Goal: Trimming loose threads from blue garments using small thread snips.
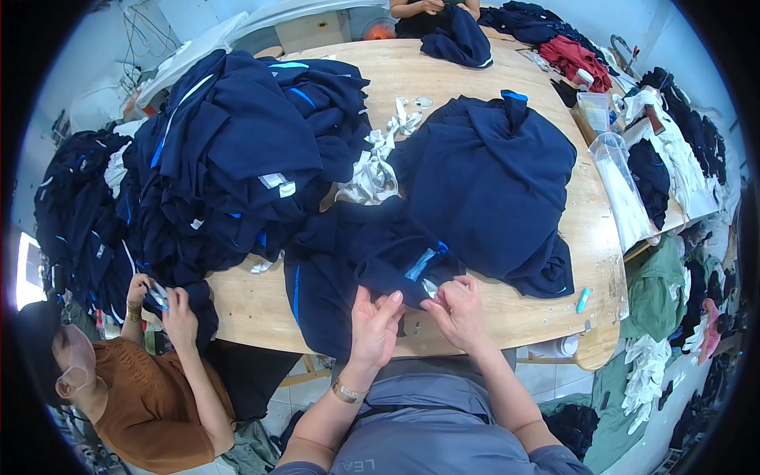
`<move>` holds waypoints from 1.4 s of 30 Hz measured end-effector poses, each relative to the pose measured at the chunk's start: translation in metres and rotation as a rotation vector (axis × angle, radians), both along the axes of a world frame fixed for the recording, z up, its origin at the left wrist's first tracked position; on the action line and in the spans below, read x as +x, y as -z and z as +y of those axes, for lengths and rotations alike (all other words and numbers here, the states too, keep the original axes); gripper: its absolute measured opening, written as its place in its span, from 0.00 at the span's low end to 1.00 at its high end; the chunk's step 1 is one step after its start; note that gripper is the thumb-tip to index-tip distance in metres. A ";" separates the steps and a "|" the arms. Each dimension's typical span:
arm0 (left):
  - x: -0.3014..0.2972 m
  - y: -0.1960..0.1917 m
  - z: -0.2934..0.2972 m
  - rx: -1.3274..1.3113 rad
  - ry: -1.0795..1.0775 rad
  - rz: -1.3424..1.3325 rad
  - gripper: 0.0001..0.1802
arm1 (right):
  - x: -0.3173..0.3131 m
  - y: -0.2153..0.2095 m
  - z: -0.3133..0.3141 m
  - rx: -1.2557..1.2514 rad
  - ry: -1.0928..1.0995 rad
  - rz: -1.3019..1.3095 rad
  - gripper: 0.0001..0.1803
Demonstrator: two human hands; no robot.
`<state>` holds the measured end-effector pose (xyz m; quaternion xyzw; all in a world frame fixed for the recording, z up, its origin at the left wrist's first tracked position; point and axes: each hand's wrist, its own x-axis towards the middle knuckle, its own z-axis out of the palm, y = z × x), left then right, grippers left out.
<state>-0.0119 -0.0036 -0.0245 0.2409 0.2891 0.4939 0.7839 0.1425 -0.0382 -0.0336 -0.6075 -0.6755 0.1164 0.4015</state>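
Note:
A navy garment (372, 245) with blue trim lies spread at the table's near edge in front of me. My left hand (375, 326) is closed on its near edge, palm turned up, thumb and fingers on the cloth. Close by on the right, my right hand (461, 315) has its fingers curled round small metal thread snips (429, 288), mostly hidden in the grip. The shiny tip points at the cloth, just below a light-blue label (420, 264) on the garment.
Navy garments form a large pile (237, 134) at left and another pile (491, 174) at right. White strips (372, 170) lie between them. A teal tool (583, 300) rests near the right edge. One co-worker (150, 388) sits at left; another person's hands (431, 6) work at the far side.

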 end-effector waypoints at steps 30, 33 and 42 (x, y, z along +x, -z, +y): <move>0.001 0.002 -0.002 0.126 -0.013 0.159 0.22 | -0.019 -0.002 0.007 -0.140 0.052 0.742 0.05; 0.001 -0.005 -0.001 0.035 -0.010 0.058 0.21 | -0.013 0.001 0.009 -0.173 0.126 0.901 0.04; -0.002 -0.007 0.003 -0.093 0.077 -0.008 0.18 | -0.003 -0.007 -0.006 -0.182 0.020 0.384 0.10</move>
